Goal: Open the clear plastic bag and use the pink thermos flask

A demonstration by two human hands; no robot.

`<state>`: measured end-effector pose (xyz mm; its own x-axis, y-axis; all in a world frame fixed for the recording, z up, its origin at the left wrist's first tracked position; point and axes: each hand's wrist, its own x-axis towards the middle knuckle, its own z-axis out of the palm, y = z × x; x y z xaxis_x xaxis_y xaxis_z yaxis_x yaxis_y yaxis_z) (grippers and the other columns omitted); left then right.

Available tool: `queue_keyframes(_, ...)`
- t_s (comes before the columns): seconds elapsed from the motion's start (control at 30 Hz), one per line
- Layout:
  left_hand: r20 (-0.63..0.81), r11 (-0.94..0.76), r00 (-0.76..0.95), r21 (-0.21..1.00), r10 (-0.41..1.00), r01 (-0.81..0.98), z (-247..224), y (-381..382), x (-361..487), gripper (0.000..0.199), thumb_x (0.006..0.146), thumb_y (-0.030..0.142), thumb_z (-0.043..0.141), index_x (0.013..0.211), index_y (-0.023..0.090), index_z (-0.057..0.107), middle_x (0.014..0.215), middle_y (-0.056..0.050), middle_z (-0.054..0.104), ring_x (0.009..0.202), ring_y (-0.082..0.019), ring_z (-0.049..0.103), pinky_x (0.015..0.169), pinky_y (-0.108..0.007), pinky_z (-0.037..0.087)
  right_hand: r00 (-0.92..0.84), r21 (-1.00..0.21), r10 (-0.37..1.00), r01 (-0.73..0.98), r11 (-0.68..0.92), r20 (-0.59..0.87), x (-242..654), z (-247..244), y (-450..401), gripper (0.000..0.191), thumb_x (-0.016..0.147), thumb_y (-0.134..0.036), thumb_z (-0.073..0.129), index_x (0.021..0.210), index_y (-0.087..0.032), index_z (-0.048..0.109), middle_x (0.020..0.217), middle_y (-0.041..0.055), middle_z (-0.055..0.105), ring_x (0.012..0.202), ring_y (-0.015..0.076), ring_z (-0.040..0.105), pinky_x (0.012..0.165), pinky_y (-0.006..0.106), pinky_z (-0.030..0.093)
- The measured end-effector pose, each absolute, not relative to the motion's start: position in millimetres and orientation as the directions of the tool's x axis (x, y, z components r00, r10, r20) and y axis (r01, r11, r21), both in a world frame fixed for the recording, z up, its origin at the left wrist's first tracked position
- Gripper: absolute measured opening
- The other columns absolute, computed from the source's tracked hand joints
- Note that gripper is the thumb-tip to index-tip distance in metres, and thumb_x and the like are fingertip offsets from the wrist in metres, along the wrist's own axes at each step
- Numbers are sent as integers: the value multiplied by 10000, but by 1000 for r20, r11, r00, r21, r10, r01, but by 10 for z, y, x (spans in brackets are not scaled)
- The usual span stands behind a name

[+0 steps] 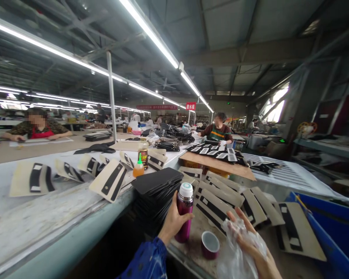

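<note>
My left hand (176,217) is wrapped around a purple vacuum flask (185,219) with a white stopper, upright on the work surface. Right of the flask stands its purple cup (210,245), open side up, with a pale inside. A crumpled clear plastic bag (235,257) hangs in my right hand (248,240), whose palm is turned up with the fingers partly spread around the film. Behind the flask lies a stack of black panels (157,186). Beige pieces with black strips (218,205) are spread behind and right of the cup.
A green-tipped glue bottle (139,167) and a brown jar (143,154) stand on the white table (75,203). A blue bin (331,232) borders the right side. One co-worker (218,131) works behind black pieces; another person (39,126) sits at far left.
</note>
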<state>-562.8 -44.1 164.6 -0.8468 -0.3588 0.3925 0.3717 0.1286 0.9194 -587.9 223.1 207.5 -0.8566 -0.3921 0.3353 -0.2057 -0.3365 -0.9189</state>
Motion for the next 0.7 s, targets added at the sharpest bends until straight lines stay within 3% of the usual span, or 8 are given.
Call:
queue_keyframes(0.1, 407, 203, -819, 913, -404, 353, 1605, -426, -5440, 1013, 688, 422, 769, 1455, 51, 220, 1494, -220, 359, 1406, -272, 339, 1202, -410, 212, -849, -924, -428, -162, -346, 309, -5846, 2010, 2161, 618, 809, -387, 735, 1394, -360, 534, 1371, 73, 623, 994, 315, 725, 816, 436, 627)
queue_keyframes(0.17, 432, 334, -770, 894, -469, 298, 1632, -374, -5192, 783, 765, 458, 699, 1368, 71, 383, 1392, -190, 457, 1315, -280, 413, 1138, -436, 291, -852, -934, -457, -95, -344, 255, -5779, 1962, 2103, 601, 797, -417, 739, 1367, -393, 553, 1342, 67, 647, 897, 309, 742, 730, 432, 637)
queue_keyframes(0.23, 425, 351, -784, 893, -452, 282, 1689, -275, -4879, 463, 866, 493, 585, 1168, 142, 568, 1152, -116, 586, 1087, -253, 531, 943, -403, 412, -858, -936, -480, -4, -352, 184, -5672, 1910, 2029, 633, 740, -400, 796, 1325, -466, 563, 1295, 23, 679, 793, 264, 744, 660, 387, 635)
queue_keyframes(0.3, 413, 235, -866, 905, -283, 355, 1746, -143, -4580, 333, 870, 491, 606, 1037, 210, 675, 998, -47, 637, 927, -201, 552, 862, -330, 410, -852, -914, -500, 70, -399, 154, -5531, 1855, 1931, 749, 622, -371, 888, 1282, -519, 566, 1243, -30, 699, 770, 218, 736, 672, 338, 627)
queue_keyframes(0.37, 385, 84, -898, 923, -215, 375, 1783, -8, -4365, 306, 821, 464, 682, 1036, 250, 725, 947, -25, 662, 885, -179, 550, 852, -294, 397, -836, -875, -527, 132, -466, 154, -5378, 1802, 1816, 849, 545, -354, 930, 1292, -503, 556, 1219, -34, 695, 800, 197, 729, 713, 316, 617)
queue_keyframes(0.47, 295, -162, -927, 928, -233, 336, 1790, 138, -4223, 351, 763, 478, 742, 1008, 228, 760, 885, -45, 639, 852, -170, 560, 798, -274, 412, -752, -816, -615, 190, -546, 237, -5176, 1743, 1662, 849, 559, -379, 919, 1321, -454, 550, 1181, 7, 697, 752, 185, 714, 687, 322, 608)
queue_keyframes(0.6, 226, -485, -947, 817, -230, 313, 1768, 204, -4142, 357, 695, 420, 820, 970, 195, 778, 837, -62, 634, 751, -143, 583, 704, -251, 442, -639, -814, -728, 271, -514, 247, -5014, 1709, 1566, 834, 528, -355, 937, 1267, -506, 581, 1147, -34, 699, 660, 142, 678, 633, 295, 597)
queue_keyframes(0.7, 248, -499, -923, 784, -293, 369, 1797, 208, -4024, 349, 664, 365, 852, 978, 230, 781, 816, -42, 624, 740, -137, 588, 707, -249, 447, -612, -802, -753, 312, -510, 240, -4960, 1677, 1527, 813, 554, -341, 932, 1264, -522, 578, 1173, -33, 691, 676, 146, 690, 664, 301, 602)
